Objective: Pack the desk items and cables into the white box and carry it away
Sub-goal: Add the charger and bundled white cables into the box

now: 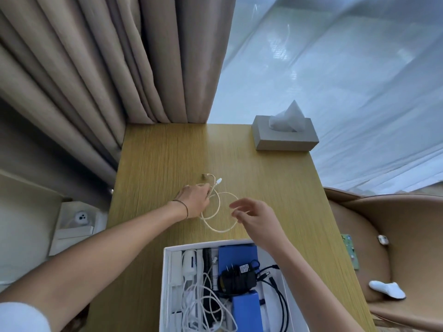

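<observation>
**Cream cable looped between my two hands on the desk**

My left hand (195, 200) is out over the middle of the wooden desk (275, 178), fingers curled down round the cream cable (219, 230) near its white plug end, which pokes out just beyond my knuckles toward the far side. A thin dark band sits on that wrist. From this grip the cable runs in loose loops across the desk toward my right hand (257, 219), which hovers just to the right of it. Its fingers are bent and partly spread; the cable passes by the fingertips, and I cannot tell for sure whether they pinch it or only brush it.

The white box (166, 271) stands at the near edge of the desk, directly below my hands, open on top. Inside it lie white cables (203, 298) tangled on the left, a black power adapter (238, 276) with black leads in the middle, and two blue boxes (247, 310), one at the far end and one nearer me.

At the far right corner of the desk sits a grey tissue box (285, 137) with a tissue standing up from it. A tan chair (395, 248) is on the right, holding a white sock-like thing. Beige curtains (107, 68) hang at the far left.
</observation>
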Tool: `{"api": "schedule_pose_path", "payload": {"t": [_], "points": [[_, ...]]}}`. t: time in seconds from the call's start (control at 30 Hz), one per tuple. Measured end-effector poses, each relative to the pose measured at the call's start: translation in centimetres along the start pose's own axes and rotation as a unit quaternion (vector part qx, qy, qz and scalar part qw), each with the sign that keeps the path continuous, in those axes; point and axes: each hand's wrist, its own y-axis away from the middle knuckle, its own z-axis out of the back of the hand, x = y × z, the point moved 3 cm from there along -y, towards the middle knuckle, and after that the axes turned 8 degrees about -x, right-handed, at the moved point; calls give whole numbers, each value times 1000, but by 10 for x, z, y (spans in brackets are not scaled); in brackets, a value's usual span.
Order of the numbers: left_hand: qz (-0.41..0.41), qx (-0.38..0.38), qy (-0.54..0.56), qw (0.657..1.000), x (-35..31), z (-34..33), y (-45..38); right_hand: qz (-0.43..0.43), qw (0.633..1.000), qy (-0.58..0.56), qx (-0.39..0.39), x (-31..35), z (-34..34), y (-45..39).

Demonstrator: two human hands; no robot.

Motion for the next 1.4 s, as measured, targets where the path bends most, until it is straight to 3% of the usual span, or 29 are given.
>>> {"api": "schedule_pose_path", "payload": {"t": [0.17,0.27,0.47,0.63,0.8,1.03,1.1,1.23,1.4], "points": [[8,-77,96,992,-19,47,25,96,993,9,-71,14,11,3],[-7,-97,122,988,-35,75,47,175,982,21,-72,27,18,6],[-35,-133,214,967,-69,120,94,236,971,42,-7,54,30,7],[-2,-142,327,934,-85,134,129,209,973,-71,74,50,38,18],[69,-109,503,855,-93,118,156,167,975,-94,110,36,40,36],[162,-55,636,752,-94,83,194,101,954,-161,230,7,24,62],[186,-73,616,762,-90,70,204,67,956,-175,226,-3,13,69],[189,-181,407,875,-78,51,225,12,959,-166,228,-22,-15,82],[248,-295,264,884,-50,33,252,53,980,29,190,-38,-52,88]]}}
